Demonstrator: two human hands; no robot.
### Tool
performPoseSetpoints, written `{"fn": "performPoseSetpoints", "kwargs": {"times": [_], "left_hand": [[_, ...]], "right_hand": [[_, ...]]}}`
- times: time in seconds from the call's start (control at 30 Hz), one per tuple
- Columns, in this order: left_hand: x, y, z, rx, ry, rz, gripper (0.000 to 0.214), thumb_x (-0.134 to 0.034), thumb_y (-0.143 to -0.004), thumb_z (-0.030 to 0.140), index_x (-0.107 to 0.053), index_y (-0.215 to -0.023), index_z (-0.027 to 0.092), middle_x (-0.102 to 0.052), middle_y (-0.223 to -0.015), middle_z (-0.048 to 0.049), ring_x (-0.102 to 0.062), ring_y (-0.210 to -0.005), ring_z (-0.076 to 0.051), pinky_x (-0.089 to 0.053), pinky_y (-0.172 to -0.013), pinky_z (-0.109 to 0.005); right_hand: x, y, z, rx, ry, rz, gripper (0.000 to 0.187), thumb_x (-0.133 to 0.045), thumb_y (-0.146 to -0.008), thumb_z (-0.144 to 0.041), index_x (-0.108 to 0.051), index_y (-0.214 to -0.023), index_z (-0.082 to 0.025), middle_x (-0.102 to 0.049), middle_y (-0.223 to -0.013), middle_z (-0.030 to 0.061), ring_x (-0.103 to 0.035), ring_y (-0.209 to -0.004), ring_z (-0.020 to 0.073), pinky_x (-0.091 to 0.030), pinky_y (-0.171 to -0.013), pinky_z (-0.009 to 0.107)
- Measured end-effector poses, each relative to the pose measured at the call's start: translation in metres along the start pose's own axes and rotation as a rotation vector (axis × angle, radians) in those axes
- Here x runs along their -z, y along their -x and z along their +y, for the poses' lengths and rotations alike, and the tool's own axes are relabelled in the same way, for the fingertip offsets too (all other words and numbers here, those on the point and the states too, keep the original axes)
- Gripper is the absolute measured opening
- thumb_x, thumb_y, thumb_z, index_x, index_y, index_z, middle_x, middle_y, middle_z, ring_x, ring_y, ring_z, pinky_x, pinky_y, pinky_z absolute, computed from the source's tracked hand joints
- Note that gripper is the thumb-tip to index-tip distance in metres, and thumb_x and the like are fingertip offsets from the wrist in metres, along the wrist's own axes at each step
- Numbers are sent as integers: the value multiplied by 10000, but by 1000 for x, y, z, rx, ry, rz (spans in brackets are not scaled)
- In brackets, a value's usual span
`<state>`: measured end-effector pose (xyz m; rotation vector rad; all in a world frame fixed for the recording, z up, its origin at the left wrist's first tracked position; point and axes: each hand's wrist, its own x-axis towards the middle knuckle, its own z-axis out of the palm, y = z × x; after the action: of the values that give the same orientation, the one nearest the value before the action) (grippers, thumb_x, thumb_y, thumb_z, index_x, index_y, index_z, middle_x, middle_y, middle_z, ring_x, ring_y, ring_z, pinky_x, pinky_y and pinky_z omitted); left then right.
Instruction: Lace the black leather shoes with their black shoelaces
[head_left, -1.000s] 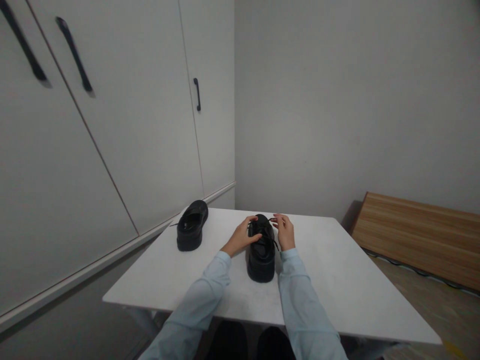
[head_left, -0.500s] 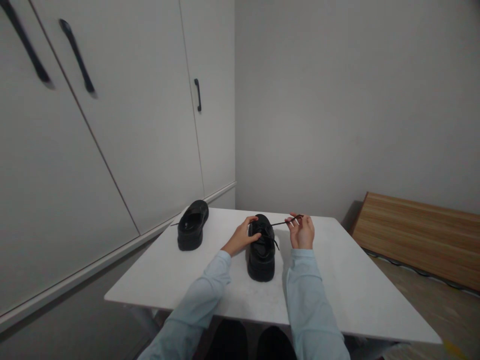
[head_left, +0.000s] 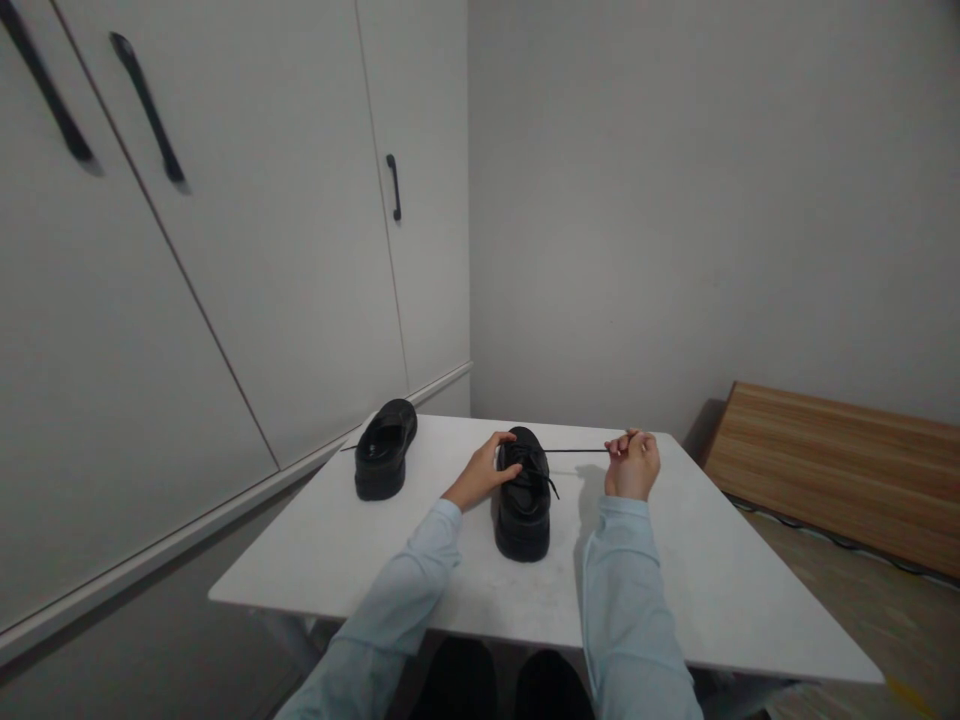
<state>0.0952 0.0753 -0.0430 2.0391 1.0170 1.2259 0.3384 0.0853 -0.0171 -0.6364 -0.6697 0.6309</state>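
Observation:
A black lace-up shoe [head_left: 523, 510] stands on the white table [head_left: 675, 580] in front of me, heel toward me. My left hand [head_left: 482, 473] rests on its left side near the eyelets, fingers curled against the upper. My right hand [head_left: 632, 465] is closed on the end of a black shoelace [head_left: 574, 451], which runs taut and level from the shoe out to the right. A second black shoe [head_left: 385, 449] stands further left on the table, apart from both hands.
White cabinet doors [head_left: 225, 250] with black handles rise close along the table's left side. A grey wall stands behind. A wooden panel [head_left: 840, 470] leans low at the right, beyond the table's right edge.
My right hand has moved right from the shoe's tongue, drawing the shoelace out until it is taut. My left hand has stayed on the shoe.

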Motion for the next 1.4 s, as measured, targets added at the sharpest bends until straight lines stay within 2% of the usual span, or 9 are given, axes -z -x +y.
{"fn": "performPoseSetpoints", "kwargs": {"times": [0.13, 0.23, 0.37, 0.5, 0.63, 0.8, 0.93, 1.07, 1.4], "left_hand": [[-1, 0, 3, -55, -6, 0, 464, -651, -761, 262, -499, -1194, 196, -567, -1220, -89, -516, -1166, -222, -377, -1026, -379], [-1, 0, 7, -111, -39, 14, 463, -643, -771, 251, -505, -1209, 199, -556, -1240, -91, -502, -1180, -223, -370, -1035, -383], [-3, -1, 10, -196, -96, 75, 342, -641, -781, 248, -571, -1113, 204, -586, -1155, -79, -518, -1133, -215, -393, -1010, -385], [-8, -2, 11, -204, -139, 150, 164, -650, -792, 280, -642, -935, 201, -586, -1060, -72, -537, -1071, -209, -425, -964, -379], [-12, -3, 10, -197, -184, 182, 104, -662, -788, 284, -675, -849, 200, -583, -1044, -69, -528, -1073, -214, -423, -964, -391], [-13, -3, 9, -191, -201, 185, 104, -655, -794, 281, -704, -849, 209, -590, -1060, -72, -526, -1087, -222, -426, -972, -407], [-14, -4, 8, -191, -207, 187, 100, -669, -781, 273, -721, -849, 221, -601, -1070, -73, -528, -1094, -230, -434, -971, -424], [-16, -5, 7, -198, -217, 183, 104, -679, -772, 258, -732, -855, 225, -611, -1065, -79, -535, -1081, -233, -447, -956, -423], [-20, -7, 9, -168, -253, 141, 97, -703, -743, 212, -729, -836, 218, -624, -1042, -70, -538, -1059, -234, -441, -945, -424]], "right_hand": [[-10, 8, 2, 7, 274, -139, 348, -682, -683, -479, -602, -824, -171, -476, -546, -72, -453, -514, 86, -438, -546, 249], [-17, 16, 3, -3, 432, -314, 323, -716, -638, -459, -607, -718, -165, -560, -564, -27, -516, -549, 120, -453, -558, 271], [-24, 26, 6, -4, 614, -566, 328, -657, -695, -489, -631, -631, -169, -624, -588, 21, -563, -566, 150, -457, -589, 293], [-25, 32, 11, 71, 820, -693, 361, -579, -762, -503, -660, -607, -187, -621, -570, 25, -555, -591, 165, -434, -609, 292], [-24, 32, 15, 149, 926, -751, 364, -537, -800, -492, -688, -646, -199, -634, -602, 30, -548, -621, 168, -416, -646, 293], [-23, 32, 17, 182, 971, -800, 365, -496, -834, -482, -692, -676, -218, -626, -626, 24, -540, -620, 167, -408, -643, 289], [-23, 33, 18, 228, 968, -838, 287, -509, -837, -449, -682, -759, -234, -638, -672, 17, -553, -661, 175, -402, -651, 284], [-25, 35, 18, 211, 973, -869, 247, -517, -835, -431, -654, -887, -233, -612, -649, -3, -539, -616, 165, -380, -604, 263], [-28, 40, 18, 208, 1028, -902, 173, -568, -806, -385, -645, -884, -252, -600, -635, -29, -542, -608, 154, -367, -614, 257]]}}
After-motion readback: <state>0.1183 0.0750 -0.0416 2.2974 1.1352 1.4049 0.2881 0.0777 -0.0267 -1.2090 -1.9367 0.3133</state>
